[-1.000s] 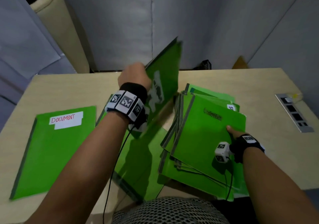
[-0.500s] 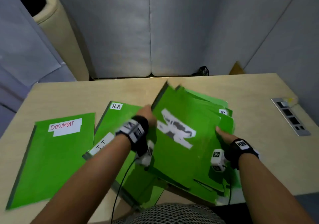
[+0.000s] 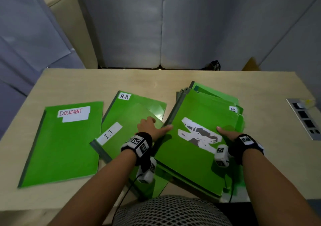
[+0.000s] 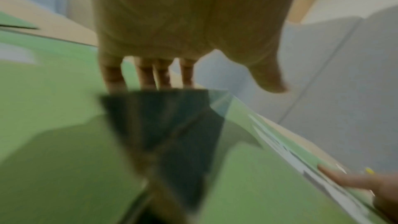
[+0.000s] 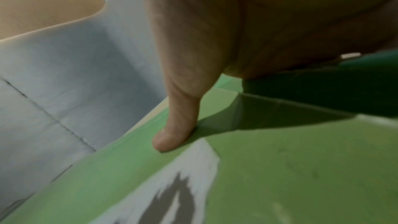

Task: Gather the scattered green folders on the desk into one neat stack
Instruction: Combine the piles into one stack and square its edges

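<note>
A stack of green folders (image 3: 191, 165) lies at the right of the desk, fanned at its far edge. Its top folder (image 5: 301, 168) carries a torn white label. My right hand (image 3: 229, 136) holds the stack's right edge, with the thumb (image 5: 174, 125) flat on the top folder and the fingers hidden below. My left hand (image 3: 151, 126) rests with straight fingers (image 4: 148, 76) on the "I.T" folder (image 3: 119, 138); its thumb touches the stack's left edge. The "H.R" folder (image 3: 139, 102) lies under the "I.T" one. A "DOCUMENT" folder (image 3: 62, 144) lies alone at the left.
The pale wooden desk (image 3: 86, 83) has bare surface along its far side. A socket panel (image 3: 305, 118) is set in at the right. A mesh chair back (image 3: 170, 211) sits at the near edge. A cream bin (image 3: 69, 17) stands behind the desk's left corner.
The folder with the torn label, held upright by my left hand a second ago, now lies flat on top of the stack. My left hand has dropped to the stack's left edge.
</note>
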`<control>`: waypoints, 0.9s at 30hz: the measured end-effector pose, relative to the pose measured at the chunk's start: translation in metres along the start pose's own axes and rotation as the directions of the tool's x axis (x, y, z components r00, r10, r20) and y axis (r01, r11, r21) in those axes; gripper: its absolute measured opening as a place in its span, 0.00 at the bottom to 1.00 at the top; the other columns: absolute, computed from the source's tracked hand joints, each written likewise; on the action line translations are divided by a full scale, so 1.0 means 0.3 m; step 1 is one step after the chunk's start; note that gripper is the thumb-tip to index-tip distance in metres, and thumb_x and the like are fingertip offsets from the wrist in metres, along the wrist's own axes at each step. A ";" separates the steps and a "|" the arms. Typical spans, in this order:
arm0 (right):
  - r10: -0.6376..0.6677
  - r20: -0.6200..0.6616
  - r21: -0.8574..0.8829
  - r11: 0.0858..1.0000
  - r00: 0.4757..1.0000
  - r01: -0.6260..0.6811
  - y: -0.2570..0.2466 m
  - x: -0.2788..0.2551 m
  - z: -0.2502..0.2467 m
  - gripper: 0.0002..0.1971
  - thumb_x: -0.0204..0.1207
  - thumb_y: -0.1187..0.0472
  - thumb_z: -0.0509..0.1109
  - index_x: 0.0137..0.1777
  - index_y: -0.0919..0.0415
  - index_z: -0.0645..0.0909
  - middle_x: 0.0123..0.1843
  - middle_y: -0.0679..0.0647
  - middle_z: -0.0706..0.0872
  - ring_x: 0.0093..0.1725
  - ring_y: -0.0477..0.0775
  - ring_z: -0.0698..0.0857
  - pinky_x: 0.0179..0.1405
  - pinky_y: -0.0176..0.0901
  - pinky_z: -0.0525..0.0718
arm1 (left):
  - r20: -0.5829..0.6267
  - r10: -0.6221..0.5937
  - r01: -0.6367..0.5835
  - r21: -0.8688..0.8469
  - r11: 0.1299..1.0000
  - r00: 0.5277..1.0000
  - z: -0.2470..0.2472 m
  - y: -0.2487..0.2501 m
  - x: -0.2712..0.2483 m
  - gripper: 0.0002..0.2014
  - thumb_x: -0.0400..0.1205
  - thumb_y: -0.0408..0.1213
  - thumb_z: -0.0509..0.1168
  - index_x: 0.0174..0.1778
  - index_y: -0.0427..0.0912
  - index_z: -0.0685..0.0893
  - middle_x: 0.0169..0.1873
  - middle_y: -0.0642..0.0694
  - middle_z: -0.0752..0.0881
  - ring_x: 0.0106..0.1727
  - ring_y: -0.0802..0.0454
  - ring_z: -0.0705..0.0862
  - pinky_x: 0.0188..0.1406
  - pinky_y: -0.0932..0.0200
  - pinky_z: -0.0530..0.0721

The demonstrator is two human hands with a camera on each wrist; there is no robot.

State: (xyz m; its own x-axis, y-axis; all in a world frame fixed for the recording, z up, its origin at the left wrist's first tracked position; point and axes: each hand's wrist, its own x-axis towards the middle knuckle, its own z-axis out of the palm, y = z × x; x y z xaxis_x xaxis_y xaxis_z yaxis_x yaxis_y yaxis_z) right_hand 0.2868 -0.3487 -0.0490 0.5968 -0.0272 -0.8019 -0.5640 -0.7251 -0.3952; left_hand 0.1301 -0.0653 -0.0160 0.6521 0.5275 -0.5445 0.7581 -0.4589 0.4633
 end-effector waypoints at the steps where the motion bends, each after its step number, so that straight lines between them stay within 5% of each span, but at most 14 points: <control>1: 0.001 0.004 -0.035 0.999 1.000 -0.001 -0.003 -0.009 -0.003 0.39 0.67 0.36 0.76 0.77 0.45 0.70 0.77 0.63 0.74 0.70 0.70 0.78 0.69 0.65 0.76 | -0.071 -0.094 0.093 -0.011 0.996 0.993 -0.020 -0.034 0.000 0.49 0.69 0.72 0.63 0.77 0.40 0.66 0.75 0.34 0.67 0.76 0.33 0.67 0.73 0.36 0.71; 3: 0.050 -0.015 -0.001 0.999 0.999 -0.051 -0.014 -0.032 -0.002 0.44 0.63 0.31 0.75 0.77 0.51 0.71 0.75 0.65 0.77 0.66 0.72 0.80 0.66 0.65 0.77 | -0.082 -0.282 0.285 0.023 0.958 0.956 -0.044 -0.111 -0.004 0.48 0.76 0.69 0.57 0.84 0.38 0.55 0.82 0.33 0.53 0.82 0.28 0.55 0.78 0.34 0.60; 5: 0.043 -0.024 -0.008 0.999 0.999 -0.043 -0.021 -0.053 0.005 0.47 0.64 0.29 0.73 0.79 0.55 0.69 0.76 0.66 0.75 0.67 0.71 0.79 0.66 0.64 0.77 | 0.011 -0.355 0.352 0.092 0.931 0.935 -0.033 -0.180 -0.009 0.49 0.77 0.70 0.52 0.85 0.41 0.46 0.84 0.35 0.41 0.83 0.26 0.44 0.79 0.32 0.49; 12: 0.025 -0.071 0.032 0.999 0.997 -0.023 -0.007 -0.066 0.022 0.48 0.63 0.29 0.74 0.80 0.54 0.68 0.79 0.65 0.72 0.71 0.71 0.76 0.70 0.67 0.75 | 0.035 -0.203 0.188 0.247 0.951 0.979 -0.009 -0.210 0.044 0.45 0.79 0.71 0.45 0.85 0.50 0.38 0.84 0.43 0.33 0.82 0.28 0.35 0.76 0.24 0.47; 16: 0.048 -0.065 -0.004 0.999 0.997 -0.049 -0.005 -0.063 0.021 0.55 0.53 0.25 0.75 0.79 0.52 0.69 0.78 0.65 0.72 0.68 0.74 0.77 0.68 0.72 0.75 | 0.143 -0.066 0.017 0.317 0.948 0.988 -0.080 -0.223 0.137 0.40 0.81 0.68 0.46 0.85 0.53 0.44 0.84 0.45 0.36 0.82 0.28 0.37 0.78 0.25 0.48; 18: 0.041 -0.074 -0.052 0.998 0.996 -0.045 -0.006 -0.069 0.019 0.48 0.62 0.29 0.74 0.80 0.51 0.67 0.80 0.66 0.70 0.70 0.74 0.75 0.68 0.71 0.75 | 0.167 0.038 -0.076 0.227 0.971 0.985 -0.125 -0.233 0.143 0.36 0.82 0.63 0.52 0.85 0.54 0.52 0.85 0.48 0.43 0.85 0.34 0.42 0.79 0.27 0.50; 21: 0.057 -0.077 -0.069 0.996 0.995 -0.062 -0.009 -0.075 0.013 0.49 0.62 0.29 0.74 0.81 0.52 0.66 0.80 0.66 0.69 0.71 0.74 0.74 0.68 0.71 0.75 | -0.077 0.142 -0.148 -0.087 0.985 0.987 -0.172 -0.282 0.124 0.28 0.83 0.47 0.64 0.78 0.44 0.69 0.80 0.41 0.67 0.80 0.39 0.67 0.76 0.40 0.67; 24: 0.042 -0.051 -0.087 0.995 0.998 -0.046 -0.002 -0.042 0.012 0.58 0.48 0.24 0.76 0.80 0.47 0.67 0.82 0.64 0.67 0.74 0.73 0.72 0.71 0.72 0.72 | -0.424 -0.152 0.069 -0.205 0.976 0.893 -0.180 -0.347 0.118 0.28 0.76 0.39 0.72 0.70 0.34 0.74 0.68 0.34 0.75 0.70 0.37 0.75 0.68 0.42 0.78; 27: 0.015 -0.058 -0.059 0.998 0.998 -0.018 0.002 -0.039 0.006 0.47 0.61 0.31 0.76 0.80 0.46 0.68 0.82 0.64 0.68 0.74 0.73 0.72 0.68 0.63 0.75 | -0.356 -0.341 0.324 -0.110 0.940 0.870 -0.183 -0.361 0.116 0.42 0.71 0.52 0.75 0.75 0.32 0.68 0.70 0.33 0.70 0.72 0.36 0.69 0.67 0.40 0.77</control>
State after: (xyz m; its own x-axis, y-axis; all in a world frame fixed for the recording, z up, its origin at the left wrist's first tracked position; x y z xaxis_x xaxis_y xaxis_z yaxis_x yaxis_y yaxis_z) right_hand 0.2785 -0.3475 -0.0407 0.6205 -0.0775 -0.7804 -0.5402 -0.7636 -0.3537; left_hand 0.0710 0.0418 -0.0467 0.3104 0.8699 -0.3834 0.9242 -0.1818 0.3358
